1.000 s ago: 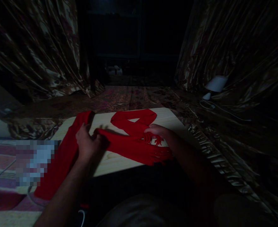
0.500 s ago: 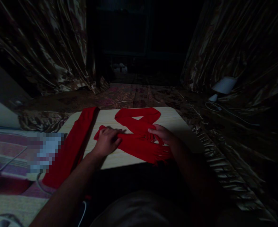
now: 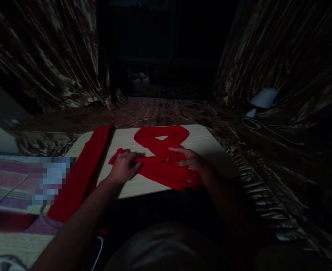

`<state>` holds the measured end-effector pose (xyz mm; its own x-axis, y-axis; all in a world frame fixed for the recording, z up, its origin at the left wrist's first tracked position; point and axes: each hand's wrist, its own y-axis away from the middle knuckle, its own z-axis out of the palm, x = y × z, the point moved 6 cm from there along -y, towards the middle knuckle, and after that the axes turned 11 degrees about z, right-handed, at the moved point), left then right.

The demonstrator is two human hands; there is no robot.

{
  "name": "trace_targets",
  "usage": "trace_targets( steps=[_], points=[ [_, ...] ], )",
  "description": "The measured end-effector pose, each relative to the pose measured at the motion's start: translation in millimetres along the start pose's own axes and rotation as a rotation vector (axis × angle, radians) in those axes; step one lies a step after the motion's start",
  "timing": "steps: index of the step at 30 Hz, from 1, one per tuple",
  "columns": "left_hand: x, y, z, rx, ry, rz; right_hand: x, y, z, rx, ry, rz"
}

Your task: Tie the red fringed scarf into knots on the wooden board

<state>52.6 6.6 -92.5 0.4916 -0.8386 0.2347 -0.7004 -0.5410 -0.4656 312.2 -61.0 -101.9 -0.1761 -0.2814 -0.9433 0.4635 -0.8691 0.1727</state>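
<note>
A red scarf [image 3: 162,173] with a fringed end lies folded on a small pale wooden table [image 3: 126,192]. Its far part loops back across the table top. My left hand [image 3: 124,165] rests on the scarf's left end, palm down, thumb apart from the fingers. Over the fringe at the right is my right hand [image 3: 192,160], index finger stretched out and thumb apart; whether it touches the cloth I cannot tell. Another red cloth [image 3: 83,173], long and folded, lies along the table's left side and hangs over its edge.
Left of the table is a striped cover [image 3: 7,188] with a white cable on it. A white lamp [image 3: 264,98] stands at the right with its cord. Patterned curtains [image 3: 69,56] hang on both sides. The room is dark.
My right hand has let go of the scarf's fringed part and its fingers have opened. My left hand stays on the scarf's left end. The view has shifted slightly.
</note>
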Motion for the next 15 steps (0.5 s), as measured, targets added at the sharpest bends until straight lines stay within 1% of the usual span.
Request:
trace_targets(
  steps=[4, 7, 9, 12, 15],
  points=[
    [0.6, 0.1, -0.5, -0.01, 0.025, -0.004, 0.8, 0.1, 2.1, -0.083, 0.004, 0.002],
    [3.8, -0.5, -1.5, -0.029, 0.032, 0.009, -1.2, 1.1, 3.4, -0.105, -0.01, -0.026],
    [6.6, -1.0, -1.2, -0.053, 0.024, 0.02, -1.5, 1.3, 2.1, -0.082, -0.019, -0.014],
    [8.2, -1.4, 1.1, -0.09, -0.004, 0.013, -2.0, 1.0, -3.2, -0.002, -0.018, 0.006],
    [5.3, -0.8, 2.9, -0.091, -0.051, -0.016, -4.5, 0.9, -6.3, 0.033, -0.008, -0.03]
  ],
)
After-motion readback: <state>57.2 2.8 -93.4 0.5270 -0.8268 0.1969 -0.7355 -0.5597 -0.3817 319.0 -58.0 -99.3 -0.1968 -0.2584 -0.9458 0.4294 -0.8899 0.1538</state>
